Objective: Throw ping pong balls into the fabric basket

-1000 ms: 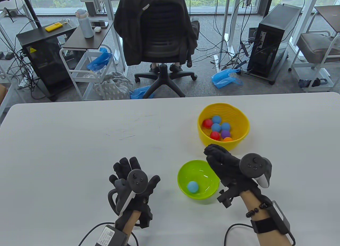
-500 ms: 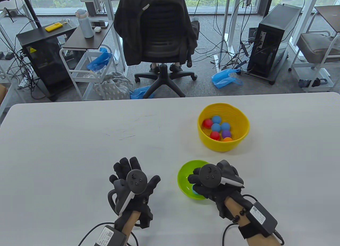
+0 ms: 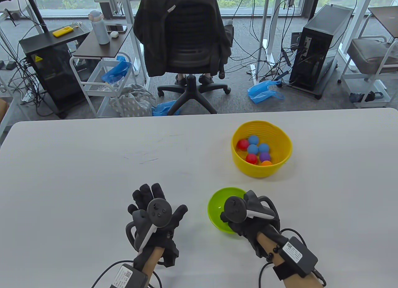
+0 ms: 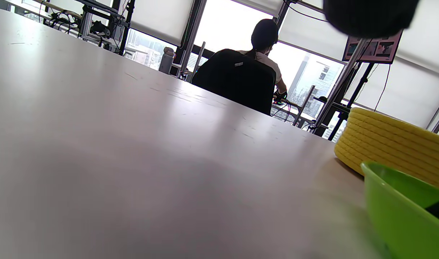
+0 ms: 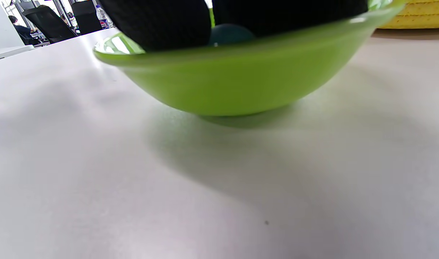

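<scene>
The yellow fabric basket (image 3: 262,170) stands right of centre and holds several coloured balls (image 3: 253,149). It also shows in the left wrist view (image 4: 392,136). A green bowl (image 3: 216,204) stands in front of it, near me. My right hand (image 3: 229,220) reaches down into the bowl. In the right wrist view its fingers (image 5: 161,21) close on either side of a blue ball (image 5: 228,34) inside the bowl (image 5: 241,82). The hand hides the ball in the table view. My left hand (image 3: 149,193) lies flat on the table, fingers spread, left of the bowl, holding nothing.
The white table (image 3: 93,163) stretches left and behind the hands. An office chair (image 3: 183,39) with a dark jacket stands beyond the far edge. Cables run from both wrists at the near edge.
My right hand drew back from near the basket, came down into the green bowl and covered the blue ball. The left hand has not moved.
</scene>
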Demonstrator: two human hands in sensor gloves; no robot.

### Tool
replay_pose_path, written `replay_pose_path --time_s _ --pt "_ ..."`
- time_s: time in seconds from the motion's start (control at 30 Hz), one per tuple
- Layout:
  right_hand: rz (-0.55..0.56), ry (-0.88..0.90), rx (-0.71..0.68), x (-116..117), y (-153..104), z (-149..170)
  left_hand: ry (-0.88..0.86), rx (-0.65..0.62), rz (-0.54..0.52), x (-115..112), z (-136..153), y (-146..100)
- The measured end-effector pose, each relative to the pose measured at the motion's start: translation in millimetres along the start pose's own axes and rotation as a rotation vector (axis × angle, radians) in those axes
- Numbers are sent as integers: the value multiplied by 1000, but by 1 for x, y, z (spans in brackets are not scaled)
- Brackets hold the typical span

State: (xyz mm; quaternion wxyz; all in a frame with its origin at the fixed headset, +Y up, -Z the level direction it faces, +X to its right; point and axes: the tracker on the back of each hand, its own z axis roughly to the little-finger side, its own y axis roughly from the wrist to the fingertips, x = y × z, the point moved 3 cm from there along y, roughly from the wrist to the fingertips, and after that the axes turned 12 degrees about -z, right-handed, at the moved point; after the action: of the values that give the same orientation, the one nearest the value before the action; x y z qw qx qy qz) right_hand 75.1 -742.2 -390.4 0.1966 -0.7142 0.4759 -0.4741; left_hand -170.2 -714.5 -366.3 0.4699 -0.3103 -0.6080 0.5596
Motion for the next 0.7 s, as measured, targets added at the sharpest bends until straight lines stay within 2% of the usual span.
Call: replay_pose_path --time_s 0.1,0.27,0.4,0.6,0.7 --pt "1 -2 5 1 2 -1 2 2 2 0 0 0" --pt "94 47 -32 -5 -4 5 5 8 0 1 1 0" --pt "211 221 -125 -19 -23 22 5 9 0 1 1 0" --pt "322 532 -305 -35 -49 51 6 4 2 1 1 -1" --pt "358 641 -352 -40 -57 62 6 5 3 1 1 -1"
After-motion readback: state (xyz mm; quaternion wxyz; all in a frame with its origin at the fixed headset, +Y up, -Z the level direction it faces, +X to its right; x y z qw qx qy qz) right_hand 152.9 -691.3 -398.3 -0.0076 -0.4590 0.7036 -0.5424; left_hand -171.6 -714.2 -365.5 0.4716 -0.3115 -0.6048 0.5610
